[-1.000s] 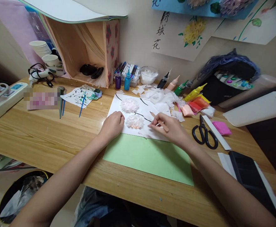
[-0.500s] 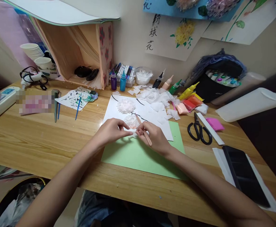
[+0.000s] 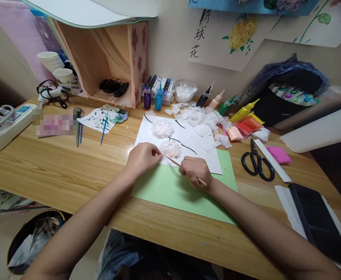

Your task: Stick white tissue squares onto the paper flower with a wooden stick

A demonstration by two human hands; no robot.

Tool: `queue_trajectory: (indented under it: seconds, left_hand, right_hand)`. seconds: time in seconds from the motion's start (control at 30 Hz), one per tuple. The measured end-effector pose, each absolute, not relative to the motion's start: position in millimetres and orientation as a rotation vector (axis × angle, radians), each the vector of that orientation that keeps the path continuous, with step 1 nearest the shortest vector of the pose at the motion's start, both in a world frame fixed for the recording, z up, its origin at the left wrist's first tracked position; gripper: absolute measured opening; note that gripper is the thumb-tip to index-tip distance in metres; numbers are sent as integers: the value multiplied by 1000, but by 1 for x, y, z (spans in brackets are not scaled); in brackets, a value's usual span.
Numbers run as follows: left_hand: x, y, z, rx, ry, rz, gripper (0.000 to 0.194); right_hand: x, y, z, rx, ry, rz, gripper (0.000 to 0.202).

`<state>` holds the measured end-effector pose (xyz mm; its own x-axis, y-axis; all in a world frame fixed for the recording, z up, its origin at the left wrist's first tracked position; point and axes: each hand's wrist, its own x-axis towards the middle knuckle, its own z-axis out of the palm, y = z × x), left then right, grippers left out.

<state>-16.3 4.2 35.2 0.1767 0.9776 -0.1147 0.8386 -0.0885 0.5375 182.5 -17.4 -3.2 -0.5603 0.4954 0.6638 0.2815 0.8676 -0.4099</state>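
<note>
My right hand is closed round a thin wooden stick, its pointed tip reaching left to the lower edge of a white paper-petal flower. Thumb and fingertips of my left hand pinch together just left of that tip; whatever lies between them is too small to make out. A second fluffy white flower sits above the first. Both are on a white sheet with black curved lines, which overlaps a green sheet.
Torn white paper pieces are heaped behind the sheet. To the right are black scissors, a white strip and clay packets. Paint bottles and a marker box stand along the wall. Brushes lie left.
My right hand has drawn back right and down, and the stick now points left at the lower flower's edge. My left fingertips have closed together. The view has shifted slightly.
</note>
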Motion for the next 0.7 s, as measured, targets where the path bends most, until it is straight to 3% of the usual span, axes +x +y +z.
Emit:
queue_trajectory:
  seconds: [0.7]
  left_hand:
    - [-22, 17, 17, 1966, 1754, 523, 25]
  right_hand:
    - [175, -11, -9, -682, -2261, 325, 41]
